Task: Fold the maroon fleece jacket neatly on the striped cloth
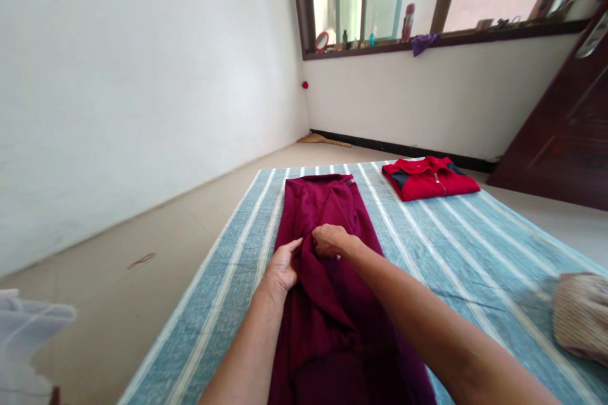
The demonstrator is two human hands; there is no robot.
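A maroon long-sleeved top lies lengthwise on the striped cloth, its neckline at the far end and its sides turned inward. Over its middle, a sleeve makes a bunched, twisted fold. My left hand pinches the left edge of that fold between thumb and fingers. Just to the right, my right hand is closed on the same sleeve fabric, its fingertips partly hidden in the fold. A folded red jacket with dark shoulder panels and a front zip rests at the far right.
Under the clothes spreads a blue-and-white striped cloth. Beige ribbed fabric sits at the right edge, white fabric at lower left. A wall stands left, a dark red door right. Bottles and a mirror line the windowsill.
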